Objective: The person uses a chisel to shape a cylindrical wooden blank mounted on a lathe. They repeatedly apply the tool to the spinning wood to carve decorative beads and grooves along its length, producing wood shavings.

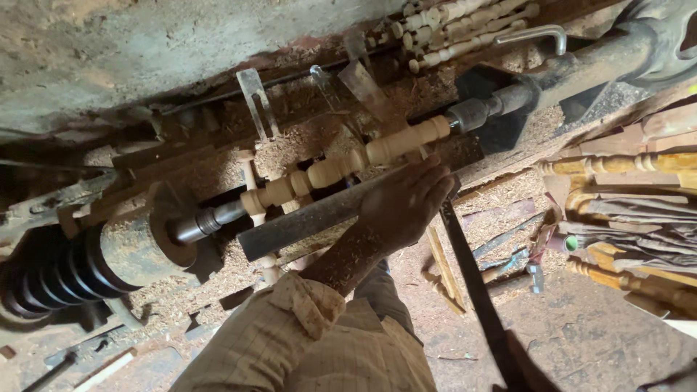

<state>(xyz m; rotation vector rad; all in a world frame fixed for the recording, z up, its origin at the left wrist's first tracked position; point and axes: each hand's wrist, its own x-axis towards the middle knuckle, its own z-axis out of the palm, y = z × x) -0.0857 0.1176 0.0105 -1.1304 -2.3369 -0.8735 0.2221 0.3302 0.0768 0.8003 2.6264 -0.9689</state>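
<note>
The turned spindle [341, 168] sits clamped between lathe centres; one hand [406, 199], probably the left, presses flat on the tool rest [305, 221], fingers together, gripping nothing.

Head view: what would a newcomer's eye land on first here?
The pale turned wooden spindle mounted across the middle of the lathe, its beads and grooves already cut. One hand rests over the long dark tool rest just in front of it, its forearm dusted with sawdust. At upper right, a pile of finished spindles lies behind the machine.
</note>
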